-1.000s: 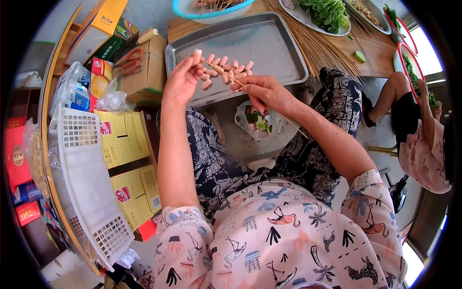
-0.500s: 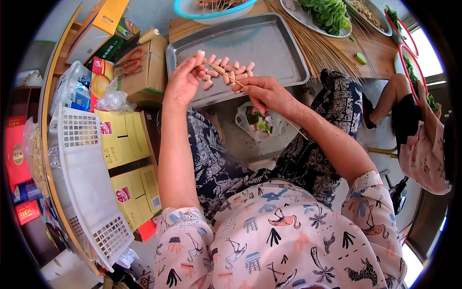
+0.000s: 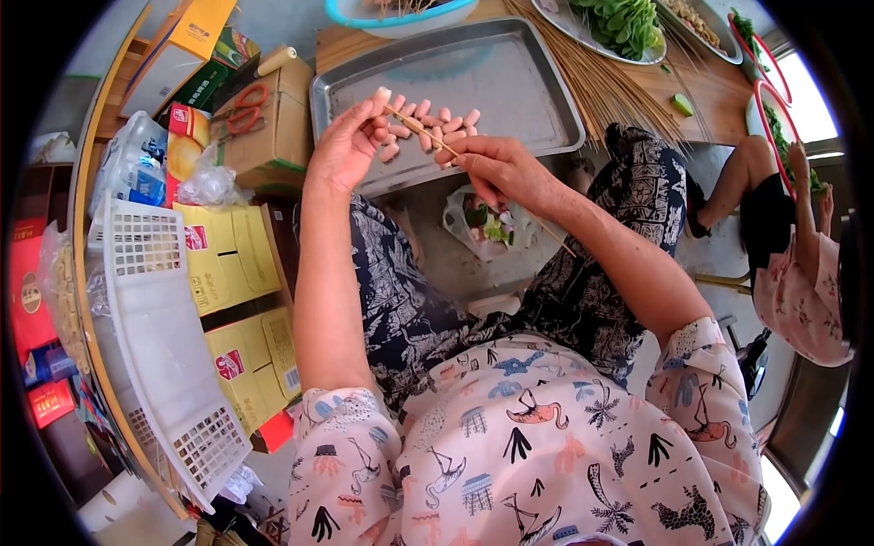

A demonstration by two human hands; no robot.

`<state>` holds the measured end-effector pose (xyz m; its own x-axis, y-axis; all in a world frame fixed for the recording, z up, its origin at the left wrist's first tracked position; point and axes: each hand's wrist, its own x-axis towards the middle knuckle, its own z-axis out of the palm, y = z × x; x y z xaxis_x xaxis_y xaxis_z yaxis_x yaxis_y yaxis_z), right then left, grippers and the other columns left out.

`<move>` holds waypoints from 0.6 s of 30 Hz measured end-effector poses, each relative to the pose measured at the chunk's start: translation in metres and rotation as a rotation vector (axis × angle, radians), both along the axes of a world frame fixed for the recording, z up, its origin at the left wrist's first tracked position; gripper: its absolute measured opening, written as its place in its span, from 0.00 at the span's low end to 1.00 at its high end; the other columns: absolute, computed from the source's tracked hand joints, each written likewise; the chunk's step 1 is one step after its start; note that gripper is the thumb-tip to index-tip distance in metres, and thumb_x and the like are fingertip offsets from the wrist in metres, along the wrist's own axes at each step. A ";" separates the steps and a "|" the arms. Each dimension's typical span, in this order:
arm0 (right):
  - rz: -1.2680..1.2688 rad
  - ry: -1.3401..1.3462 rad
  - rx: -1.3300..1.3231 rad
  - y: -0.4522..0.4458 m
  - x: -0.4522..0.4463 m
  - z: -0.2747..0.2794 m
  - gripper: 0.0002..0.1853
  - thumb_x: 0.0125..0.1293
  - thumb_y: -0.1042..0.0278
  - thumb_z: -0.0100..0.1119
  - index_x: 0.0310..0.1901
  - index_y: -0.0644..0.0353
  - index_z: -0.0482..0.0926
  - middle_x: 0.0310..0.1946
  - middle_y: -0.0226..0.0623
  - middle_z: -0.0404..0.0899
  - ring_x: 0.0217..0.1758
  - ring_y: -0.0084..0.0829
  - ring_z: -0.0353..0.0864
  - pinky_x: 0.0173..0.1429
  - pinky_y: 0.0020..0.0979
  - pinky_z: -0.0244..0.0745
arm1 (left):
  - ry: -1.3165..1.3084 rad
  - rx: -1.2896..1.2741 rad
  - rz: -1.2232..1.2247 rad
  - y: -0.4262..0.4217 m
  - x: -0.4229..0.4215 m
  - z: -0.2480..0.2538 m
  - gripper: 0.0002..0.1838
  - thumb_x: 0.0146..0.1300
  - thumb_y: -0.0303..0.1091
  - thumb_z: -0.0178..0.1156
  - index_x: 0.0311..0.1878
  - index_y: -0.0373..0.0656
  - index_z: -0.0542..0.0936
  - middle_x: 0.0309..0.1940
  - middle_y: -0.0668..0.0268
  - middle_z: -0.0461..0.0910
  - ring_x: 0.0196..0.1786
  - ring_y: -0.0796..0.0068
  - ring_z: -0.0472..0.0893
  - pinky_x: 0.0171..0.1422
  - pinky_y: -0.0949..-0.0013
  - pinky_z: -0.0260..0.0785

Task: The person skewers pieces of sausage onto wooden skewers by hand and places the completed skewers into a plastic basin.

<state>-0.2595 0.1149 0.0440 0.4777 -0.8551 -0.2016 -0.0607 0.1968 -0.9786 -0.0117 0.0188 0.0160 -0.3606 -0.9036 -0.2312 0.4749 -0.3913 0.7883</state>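
Between the thumb and fingers of my left hand (image 3: 344, 146) is a small pink sausage (image 3: 381, 95). My right hand (image 3: 512, 171) is closed around a thin bamboo skewer (image 3: 421, 129), which slants from the sausage down to the right past my wrist. The skewer's upper end meets the sausage; how deep it goes in, I cannot tell. Below both hands, several short pink sausages (image 3: 422, 109) lie loose in a rectangular metal tray (image 3: 510, 68). A pile of bamboo skewers (image 3: 583, 77) lies right of the tray.
Behind the tray stands a blue-rimmed bowl (image 3: 401, 25). Leafy greens (image 3: 619, 27) fill a plate beyond the skewers. To my left are a cardboard box (image 3: 273, 136) with red scissors (image 3: 244, 109) and a white plastic basket (image 3: 164, 318). Another person (image 3: 806, 291) sits at right.
The view has shifted slightly. Both hands keep nearly the same pose, with the skewer still against the sausage. At right, the other person's hands have moved a little.
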 end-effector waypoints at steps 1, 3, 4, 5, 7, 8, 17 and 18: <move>-0.001 -0.003 -0.010 -0.001 0.000 -0.001 0.15 0.73 0.66 0.43 0.53 0.61 0.76 0.10 0.23 0.64 0.12 0.14 0.60 0.19 0.20 0.58 | -0.003 0.003 -0.009 0.000 -0.001 0.001 0.17 0.61 0.36 0.64 0.49 0.35 0.79 0.32 0.66 0.80 0.30 0.80 0.77 0.37 0.75 0.75; -0.006 -0.002 -0.019 -0.001 0.000 -0.004 0.15 0.73 0.66 0.43 0.53 0.61 0.76 0.11 0.23 0.64 0.12 0.14 0.60 0.19 0.20 0.58 | -0.006 0.001 -0.021 -0.001 0.000 0.001 0.17 0.61 0.36 0.64 0.49 0.35 0.80 0.31 0.67 0.80 0.30 0.79 0.77 0.37 0.74 0.75; -0.011 -0.008 -0.015 -0.001 0.000 -0.004 0.15 0.73 0.66 0.44 0.53 0.61 0.77 0.11 0.23 0.64 0.12 0.14 0.60 0.19 0.20 0.57 | -0.012 0.000 -0.031 -0.001 -0.001 0.001 0.17 0.61 0.36 0.64 0.48 0.35 0.80 0.30 0.67 0.79 0.31 0.79 0.78 0.37 0.73 0.75; -0.015 -0.013 -0.014 -0.002 0.001 -0.005 0.15 0.73 0.67 0.44 0.53 0.61 0.77 0.11 0.23 0.64 0.12 0.14 0.60 0.19 0.20 0.56 | -0.010 0.000 -0.033 -0.001 -0.001 0.001 0.17 0.61 0.36 0.64 0.48 0.35 0.80 0.30 0.67 0.79 0.31 0.79 0.78 0.37 0.73 0.75; -0.023 -0.012 -0.021 -0.003 0.002 -0.006 0.14 0.73 0.67 0.44 0.52 0.61 0.77 0.12 0.23 0.65 0.13 0.13 0.61 0.19 0.20 0.55 | -0.031 -0.006 -0.080 0.004 -0.006 0.009 0.16 0.61 0.35 0.64 0.48 0.36 0.80 0.28 0.67 0.79 0.32 0.78 0.79 0.35 0.73 0.74; -0.030 -0.011 -0.026 -0.003 0.003 -0.007 0.14 0.72 0.67 0.44 0.52 0.61 0.77 0.12 0.23 0.65 0.13 0.13 0.61 0.19 0.20 0.54 | -0.030 -0.003 -0.085 0.004 -0.006 0.008 0.16 0.61 0.35 0.64 0.48 0.36 0.80 0.28 0.67 0.79 0.32 0.78 0.79 0.35 0.73 0.74; -0.098 0.034 -0.082 -0.013 0.010 -0.015 0.14 0.72 0.64 0.44 0.49 0.58 0.77 0.12 0.25 0.66 0.14 0.14 0.62 0.20 0.20 0.53 | -0.209 -0.018 -0.174 0.012 -0.026 0.008 0.15 0.63 0.38 0.62 0.48 0.40 0.79 0.34 0.71 0.81 0.34 0.83 0.77 0.36 0.78 0.69; -0.105 0.032 -0.079 -0.014 0.010 -0.016 0.14 0.72 0.64 0.44 0.49 0.58 0.77 0.12 0.25 0.66 0.14 0.14 0.62 0.20 0.20 0.53 | -0.211 -0.015 -0.182 0.015 -0.031 0.008 0.15 0.63 0.38 0.62 0.48 0.40 0.79 0.34 0.71 0.81 0.34 0.83 0.77 0.36 0.78 0.69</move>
<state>-0.2493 0.1005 0.0281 0.3788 -0.9140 -0.1454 -0.0755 0.1261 -0.9891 -0.0430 0.0341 0.0236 -0.4625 -0.8324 -0.3054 0.2223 -0.4423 0.8689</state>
